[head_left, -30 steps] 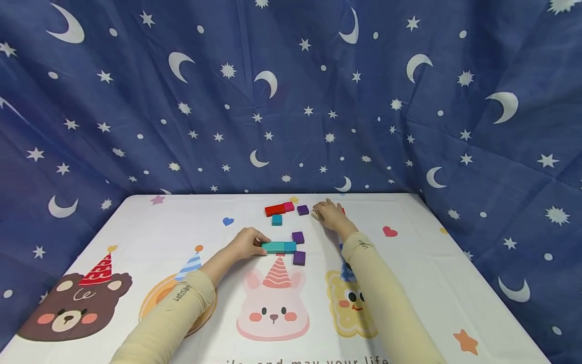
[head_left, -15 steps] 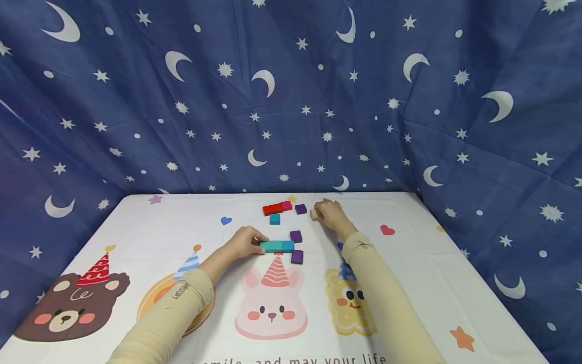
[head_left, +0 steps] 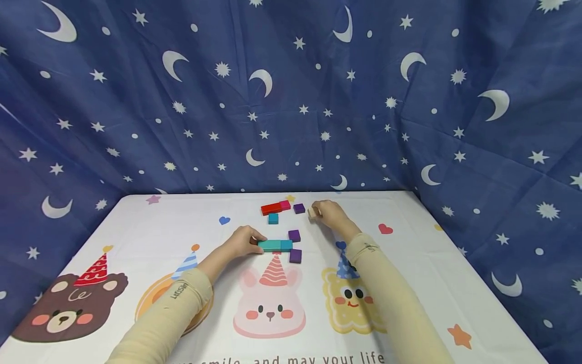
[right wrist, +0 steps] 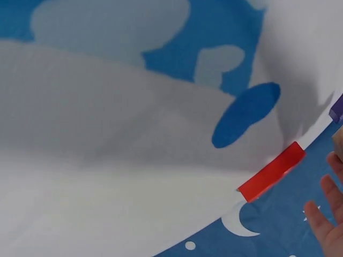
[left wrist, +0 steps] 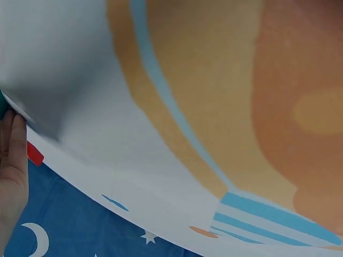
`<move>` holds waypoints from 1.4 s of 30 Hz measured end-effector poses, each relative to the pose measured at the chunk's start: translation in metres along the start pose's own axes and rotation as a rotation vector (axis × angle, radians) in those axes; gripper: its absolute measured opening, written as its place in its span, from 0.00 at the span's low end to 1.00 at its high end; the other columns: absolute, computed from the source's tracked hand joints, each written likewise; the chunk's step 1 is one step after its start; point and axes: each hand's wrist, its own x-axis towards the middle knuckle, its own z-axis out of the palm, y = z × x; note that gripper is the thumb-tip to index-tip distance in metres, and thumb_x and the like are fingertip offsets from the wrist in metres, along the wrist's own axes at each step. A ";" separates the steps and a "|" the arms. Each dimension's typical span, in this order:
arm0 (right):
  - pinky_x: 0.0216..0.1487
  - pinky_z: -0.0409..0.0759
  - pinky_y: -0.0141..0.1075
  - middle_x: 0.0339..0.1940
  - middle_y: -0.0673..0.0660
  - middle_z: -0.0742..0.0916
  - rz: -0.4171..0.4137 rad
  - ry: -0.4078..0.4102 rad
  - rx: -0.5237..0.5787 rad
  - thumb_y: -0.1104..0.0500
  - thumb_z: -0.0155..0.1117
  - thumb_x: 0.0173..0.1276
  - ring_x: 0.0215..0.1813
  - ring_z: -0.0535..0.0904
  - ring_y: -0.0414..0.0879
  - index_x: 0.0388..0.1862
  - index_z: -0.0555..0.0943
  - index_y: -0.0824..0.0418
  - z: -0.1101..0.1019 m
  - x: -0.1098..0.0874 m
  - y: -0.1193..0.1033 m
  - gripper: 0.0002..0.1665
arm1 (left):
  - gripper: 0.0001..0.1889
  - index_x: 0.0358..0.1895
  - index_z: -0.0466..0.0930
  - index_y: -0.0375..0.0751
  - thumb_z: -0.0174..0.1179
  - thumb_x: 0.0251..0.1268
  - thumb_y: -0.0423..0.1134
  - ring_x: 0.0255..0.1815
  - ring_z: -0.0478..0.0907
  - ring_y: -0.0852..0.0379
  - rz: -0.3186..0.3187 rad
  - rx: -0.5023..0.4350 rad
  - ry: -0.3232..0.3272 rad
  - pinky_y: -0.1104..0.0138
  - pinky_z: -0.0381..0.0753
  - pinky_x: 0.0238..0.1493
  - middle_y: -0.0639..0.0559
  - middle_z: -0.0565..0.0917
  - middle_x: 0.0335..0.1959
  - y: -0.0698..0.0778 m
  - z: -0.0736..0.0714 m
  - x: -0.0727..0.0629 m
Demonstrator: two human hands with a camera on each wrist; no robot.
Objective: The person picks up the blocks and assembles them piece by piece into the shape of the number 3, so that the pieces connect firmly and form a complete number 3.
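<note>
My left hand (head_left: 243, 241) holds the left end of a long teal block (head_left: 270, 245) between thumb and fingers. A bluer block (head_left: 286, 245) adjoins its right end, with one purple block (head_left: 294, 235) behind and another purple block (head_left: 295, 256) in front. Farther back on the right, my right hand (head_left: 332, 215) pinches a plain wooden block (head_left: 312, 213). To its left lies a third purple block (head_left: 298, 208). In the right wrist view, the fingers of my right hand (right wrist: 329, 214) reach the wooden block (right wrist: 338, 143) at the frame's edge.
Towards the back lie a long red block (head_left: 271, 209), a pink block (head_left: 285, 205) touching it, and a small teal block (head_left: 273, 219). Another red block (right wrist: 272, 171) lies beside my right hand. A starry blue curtain (head_left: 282, 126) rises behind the white printed tablecloth (head_left: 423, 288).
My right hand's fingers, spread a second ago, have closed round the wooden block, which now shows more at their tips. The left hand keeps its hold on the teal block. The head view shifts slightly.
</note>
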 end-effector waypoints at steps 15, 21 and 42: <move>0.39 0.77 0.38 0.35 0.58 0.86 -0.076 0.054 0.054 0.61 0.67 0.61 0.31 0.74 0.44 0.42 0.81 0.66 -0.027 -0.005 -0.011 0.12 | 0.17 0.45 0.84 0.33 0.70 0.49 0.32 0.33 0.80 0.59 0.006 0.006 0.010 0.65 0.81 0.43 0.41 0.87 0.41 -0.006 0.004 0.003; 0.45 0.79 0.40 0.35 0.58 0.85 -0.087 0.101 0.084 0.60 0.69 0.59 0.38 0.79 0.48 0.43 0.81 0.67 -0.033 -0.013 -0.016 0.15 | 0.17 0.45 0.84 0.33 0.70 0.49 0.32 0.34 0.81 0.58 0.002 0.001 0.003 0.64 0.81 0.44 0.41 0.86 0.42 -0.002 0.005 0.005; 0.46 0.80 0.38 0.35 0.57 0.85 -0.050 0.014 0.237 0.60 0.70 0.56 0.41 0.80 0.51 0.40 0.82 0.66 -0.042 -0.048 -0.042 0.14 | 0.16 0.45 0.84 0.32 0.70 0.49 0.31 0.36 0.82 0.56 -0.008 0.000 0.001 0.63 0.81 0.44 0.40 0.86 0.42 -0.003 0.002 0.002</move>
